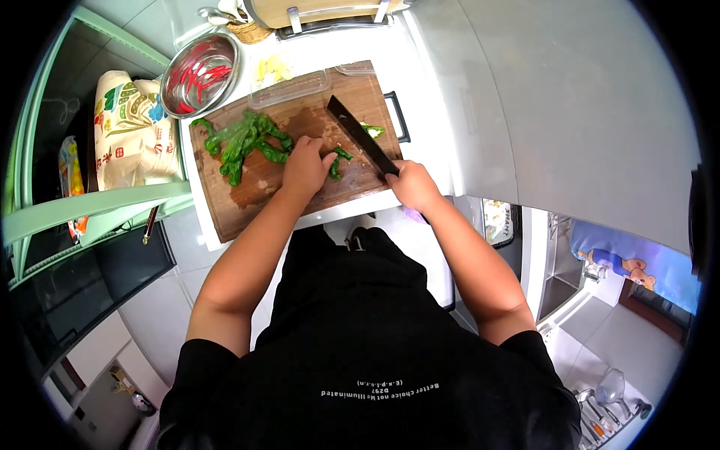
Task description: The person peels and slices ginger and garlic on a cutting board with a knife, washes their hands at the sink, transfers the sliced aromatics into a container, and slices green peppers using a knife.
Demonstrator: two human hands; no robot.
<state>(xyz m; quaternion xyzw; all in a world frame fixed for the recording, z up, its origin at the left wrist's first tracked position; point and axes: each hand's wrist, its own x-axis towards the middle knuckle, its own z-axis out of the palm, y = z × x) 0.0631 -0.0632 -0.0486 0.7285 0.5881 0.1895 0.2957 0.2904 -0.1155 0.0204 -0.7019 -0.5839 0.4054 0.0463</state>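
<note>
Green peppers [244, 142] (glossy, wrinkled) lie heaped on the board [307, 118], left of a dark knife [361, 133]

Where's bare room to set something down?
White countertop right of brown wooden board, past black loop handle; board's near-left corner, bordered by glossy green vegetables and left forearm. Crowded: far-left, clear plastic tray, round steel bowl; mid-board, long black knife.

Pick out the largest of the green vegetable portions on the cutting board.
The green heap left of the left hand; the small clump between that hand and the knife, and the sliced bits to its right, are far smaller.
</note>
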